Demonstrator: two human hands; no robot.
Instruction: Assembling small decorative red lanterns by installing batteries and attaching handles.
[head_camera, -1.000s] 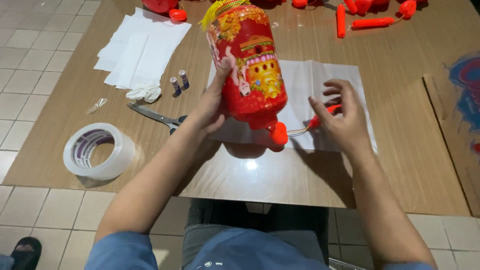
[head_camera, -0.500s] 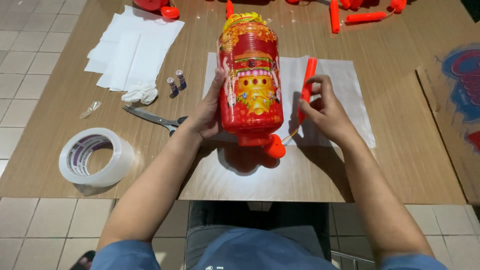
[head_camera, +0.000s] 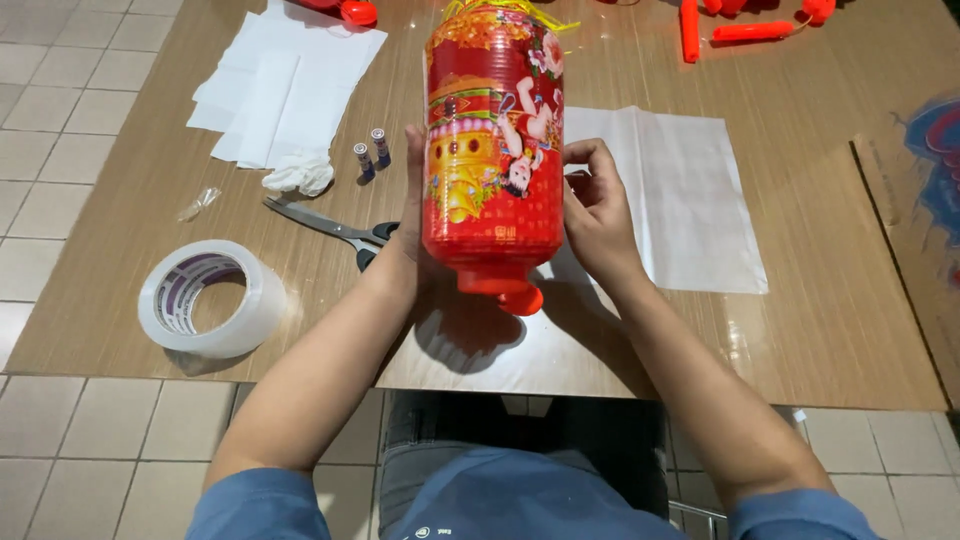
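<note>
Left hand (head_camera: 412, 215), right hand (head_camera: 596, 212) clasp red lantern (head_camera: 492, 150) above table (head_camera: 830, 330)

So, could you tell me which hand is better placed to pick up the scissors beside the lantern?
Left, probably. The left hand grips the red lantern on the side where the scissors lie, just beside its wrist; the right hand would have to cross over.

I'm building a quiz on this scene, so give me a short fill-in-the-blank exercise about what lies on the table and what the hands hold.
1. Both hands, left hand and right hand, hold a red ____ between them.
2. The tape roll lies on the person's ____ side.
3. Beside the two batteries lies a pair of ____ on the table.

Missing words: lantern; left; scissors.
</note>
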